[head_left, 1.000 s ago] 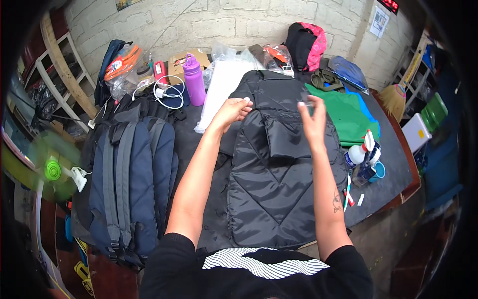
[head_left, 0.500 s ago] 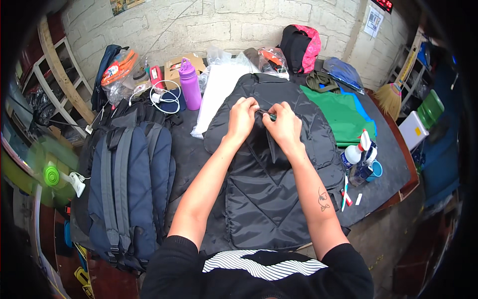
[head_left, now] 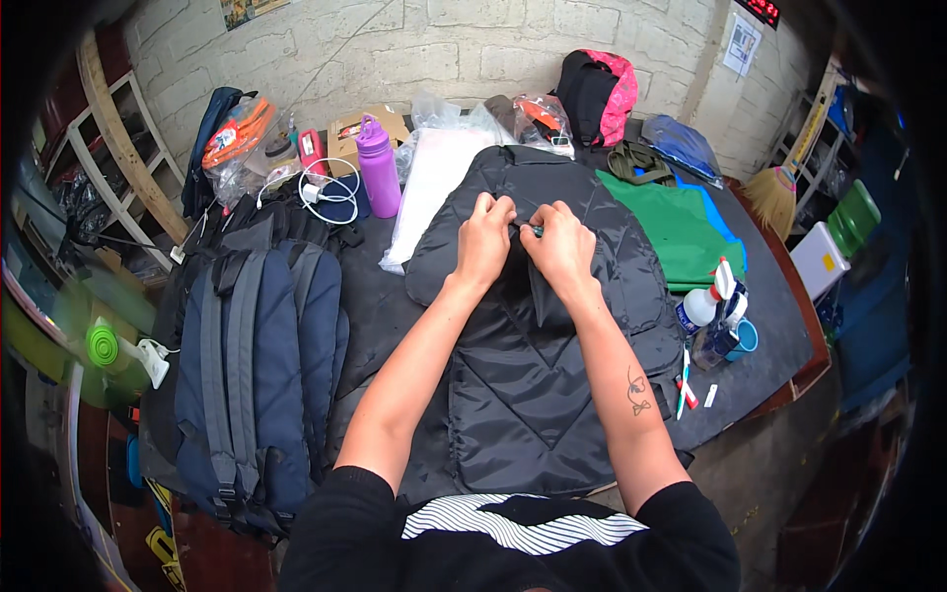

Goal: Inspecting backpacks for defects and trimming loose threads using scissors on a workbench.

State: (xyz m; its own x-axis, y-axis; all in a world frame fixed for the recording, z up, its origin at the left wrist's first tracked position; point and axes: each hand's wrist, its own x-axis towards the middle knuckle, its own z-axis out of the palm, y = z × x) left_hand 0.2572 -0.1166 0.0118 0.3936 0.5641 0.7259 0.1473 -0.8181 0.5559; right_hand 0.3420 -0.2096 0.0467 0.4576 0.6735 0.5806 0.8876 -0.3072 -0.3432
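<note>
Black fabric lies glossy — creased, V-stitched.

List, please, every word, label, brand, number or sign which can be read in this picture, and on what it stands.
None can be read surely.
Dark display, top right: red digits, too small and blurred.
White paper sheet on the wall: print too small.
White spray bottle: label too small.
</note>
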